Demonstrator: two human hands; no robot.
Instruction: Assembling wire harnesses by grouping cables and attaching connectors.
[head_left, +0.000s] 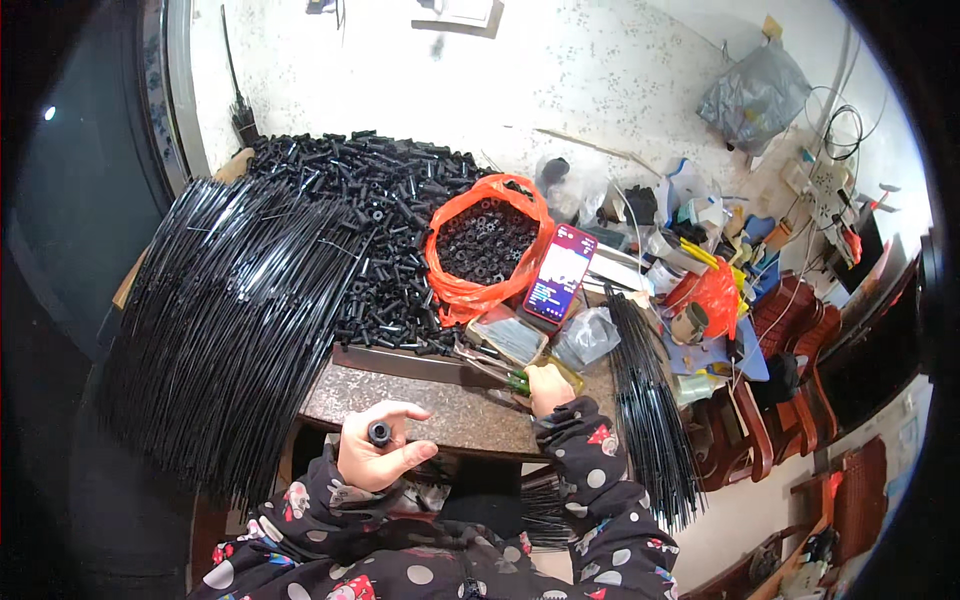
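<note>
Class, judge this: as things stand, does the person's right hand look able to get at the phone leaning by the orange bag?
Probably yes. The right hand rests at the table edge just below the phone; only a small clear packet lies between, low enough to reach over.

Lower centre: left hand (375,455) pinching a small black ring-shaped plastic part (379,433); right hand (549,387) resting at the edge of the speckled grey stone slab (440,405). Frame centre — orange plastic bag of black rings (485,245), lit smartphone (560,274) beside it. Left — fanned bundle of long thin black rods (225,320).
</note>
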